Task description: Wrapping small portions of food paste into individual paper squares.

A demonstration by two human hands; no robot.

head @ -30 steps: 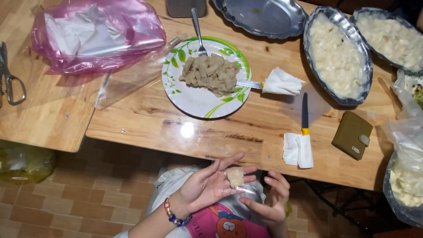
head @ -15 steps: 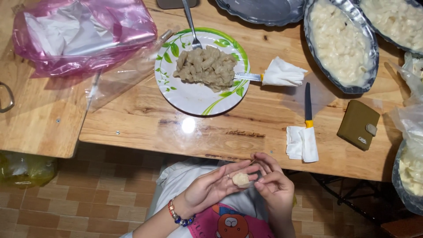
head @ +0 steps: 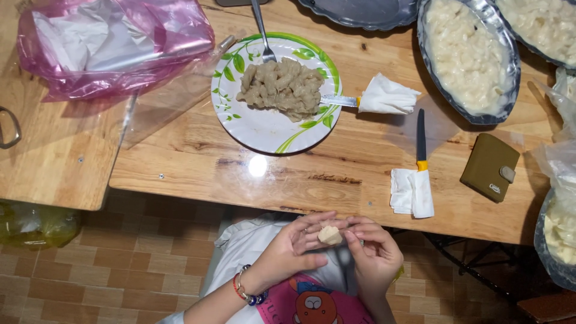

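left hand (head: 288,255): cupped under the dumpling (head: 329,235), fingers curled round it, thumb laid across the palm below
right hand (head: 375,255): fingertips pressed together on the dumpling's right edge, pinching it
dumpling: small pale lump held between both hands over the lap, just short of the table (head: 198,162) edge
drop risk: the hands work off the table, so a loose pinch could let the dumpling fall onto the clothes or the tiled floor (head: 90,282)
seam risk: I judge too hard a squeeze could push filling out through the fold; whether the edge is sealed cannot be told
plate (head: 258,126): ahead of the left hand, heaped with brown filling (head: 282,88), a fork (head: 261,30) resting in it
knife (head: 420,141): just ahead of the right hand, handle wrapped in tissue; a careless reach forward could catch the blade
wallet (head: 489,168): further right of the knife, could get smeared by sticky fingers
tray (head: 468,60): far ahead of the right hand, full of pale dumplings
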